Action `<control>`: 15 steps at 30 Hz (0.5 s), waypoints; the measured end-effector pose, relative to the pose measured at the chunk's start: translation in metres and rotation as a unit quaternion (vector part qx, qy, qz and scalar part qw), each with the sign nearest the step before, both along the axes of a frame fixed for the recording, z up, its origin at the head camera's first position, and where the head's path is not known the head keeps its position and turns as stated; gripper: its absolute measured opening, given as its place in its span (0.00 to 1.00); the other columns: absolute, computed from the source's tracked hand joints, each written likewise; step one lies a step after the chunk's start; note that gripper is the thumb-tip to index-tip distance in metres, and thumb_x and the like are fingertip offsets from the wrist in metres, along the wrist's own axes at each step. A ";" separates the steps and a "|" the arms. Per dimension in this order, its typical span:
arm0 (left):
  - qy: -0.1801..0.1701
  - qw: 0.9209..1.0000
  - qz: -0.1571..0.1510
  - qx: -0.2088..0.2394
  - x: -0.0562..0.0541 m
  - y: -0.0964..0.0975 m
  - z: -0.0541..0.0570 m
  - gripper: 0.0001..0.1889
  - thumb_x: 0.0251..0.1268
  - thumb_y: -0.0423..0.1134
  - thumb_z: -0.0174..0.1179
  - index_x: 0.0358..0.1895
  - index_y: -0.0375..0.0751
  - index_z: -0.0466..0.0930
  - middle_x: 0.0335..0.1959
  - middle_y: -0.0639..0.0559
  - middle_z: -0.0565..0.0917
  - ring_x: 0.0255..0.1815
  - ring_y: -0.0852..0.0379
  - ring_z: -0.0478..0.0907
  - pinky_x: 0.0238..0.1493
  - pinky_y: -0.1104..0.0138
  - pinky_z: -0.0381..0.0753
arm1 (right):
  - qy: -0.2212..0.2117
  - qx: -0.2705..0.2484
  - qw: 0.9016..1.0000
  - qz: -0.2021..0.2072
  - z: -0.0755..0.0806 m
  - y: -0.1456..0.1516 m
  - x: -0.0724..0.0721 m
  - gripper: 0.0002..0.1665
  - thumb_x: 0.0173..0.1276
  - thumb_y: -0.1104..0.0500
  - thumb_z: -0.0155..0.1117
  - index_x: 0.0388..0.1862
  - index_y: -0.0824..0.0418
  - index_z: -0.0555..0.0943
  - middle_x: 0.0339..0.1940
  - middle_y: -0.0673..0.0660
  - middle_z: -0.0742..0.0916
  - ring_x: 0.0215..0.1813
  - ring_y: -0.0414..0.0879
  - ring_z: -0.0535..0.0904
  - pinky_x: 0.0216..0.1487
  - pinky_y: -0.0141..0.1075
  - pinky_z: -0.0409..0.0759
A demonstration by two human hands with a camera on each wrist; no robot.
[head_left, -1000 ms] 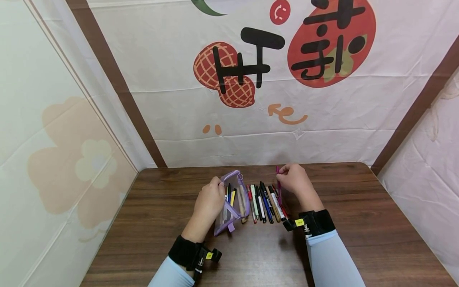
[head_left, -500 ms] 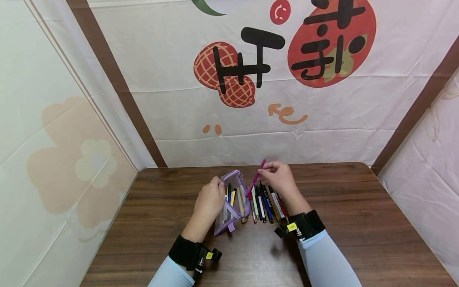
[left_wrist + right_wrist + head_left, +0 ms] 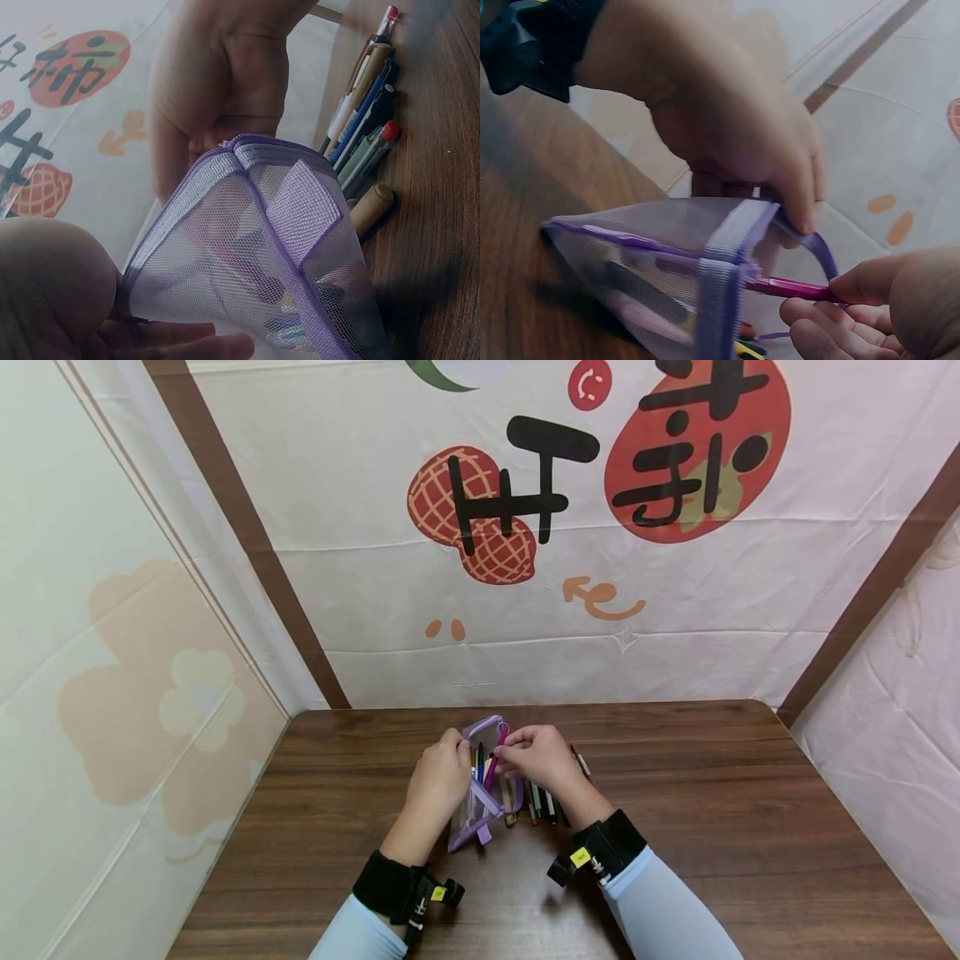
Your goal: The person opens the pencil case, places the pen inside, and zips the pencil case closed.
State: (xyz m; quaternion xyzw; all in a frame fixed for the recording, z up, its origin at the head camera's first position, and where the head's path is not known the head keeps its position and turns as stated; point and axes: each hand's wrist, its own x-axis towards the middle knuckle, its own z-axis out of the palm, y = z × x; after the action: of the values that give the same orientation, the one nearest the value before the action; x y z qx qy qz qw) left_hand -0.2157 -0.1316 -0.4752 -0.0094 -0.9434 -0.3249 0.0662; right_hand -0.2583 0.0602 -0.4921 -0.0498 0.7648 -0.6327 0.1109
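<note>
A purple-edged mesh pencil case stands with its mouth open on the table, several pens inside it. My left hand grips the left edge of its mouth. In the right wrist view, the left thumb presses on the rim. My right hand pinches a magenta pen between thumb and fingers. The far end of that pen lies inside the mouth of the case. Through the mesh in the left wrist view, the contents show only dimly.
Several loose pens lie side by side on the wooden table, right of the case and partly under the right hand. In the left wrist view, a tan pen lies closest to the case. A printed white cloth hangs behind the table.
My right hand has carried the magenta pen left from the row of loose pens, and the pen's end is now inside the case. The left hand and the case have stayed put.
</note>
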 end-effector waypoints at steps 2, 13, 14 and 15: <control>0.001 1.000 0.000 -0.001 -0.001 0.000 0.000 0.13 0.94 0.40 0.50 0.54 0.36 0.80 0.33 0.44 0.86 0.27 0.50 0.79 0.27 0.59 0.74 | -0.005 0.000 1.000 0.014 -0.002 -0.004 0.002 0.07 0.78 0.64 0.76 0.46 0.69 0.90 0.37 0.65 0.97 0.40 0.60 0.98 0.45 0.50 0.96; 0.004 1.000 0.003 -0.006 -0.003 -0.001 -0.001 0.12 0.93 0.40 0.51 0.52 0.36 0.80 0.36 0.41 0.89 0.31 0.48 0.82 0.31 0.54 0.80 | 0.003 0.039 0.995 0.094 -0.004 -0.005 0.006 0.14 0.83 0.59 0.73 0.52 0.71 0.92 0.41 0.64 0.97 0.41 0.57 0.98 0.46 0.49 0.96; 0.002 1.000 0.003 -0.005 -0.003 -0.001 -0.001 0.12 0.93 0.41 0.51 0.53 0.36 0.80 0.36 0.41 0.88 0.30 0.48 0.81 0.31 0.55 0.79 | 0.006 0.045 0.994 0.095 -0.003 -0.002 0.006 0.14 0.83 0.59 0.72 0.52 0.71 0.92 0.40 0.64 0.97 0.41 0.57 0.98 0.45 0.49 0.96; 0.001 1.000 0.003 -0.005 -0.003 -0.001 -0.001 0.12 0.93 0.41 0.51 0.53 0.36 0.80 0.35 0.42 0.88 0.29 0.49 0.81 0.30 0.56 0.78 | 0.010 0.051 0.994 0.095 -0.003 0.000 0.004 0.15 0.83 0.59 0.71 0.53 0.72 0.92 0.40 0.64 0.97 0.40 0.57 0.98 0.45 0.48 0.96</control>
State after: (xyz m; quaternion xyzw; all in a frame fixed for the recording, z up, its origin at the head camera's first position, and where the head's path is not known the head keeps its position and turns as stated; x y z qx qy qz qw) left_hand -0.2186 -0.1325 -0.4764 -0.0073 -0.9450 -0.3198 0.0678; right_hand -0.2540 0.0604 -0.4946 -0.1225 0.7892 -0.5787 0.1653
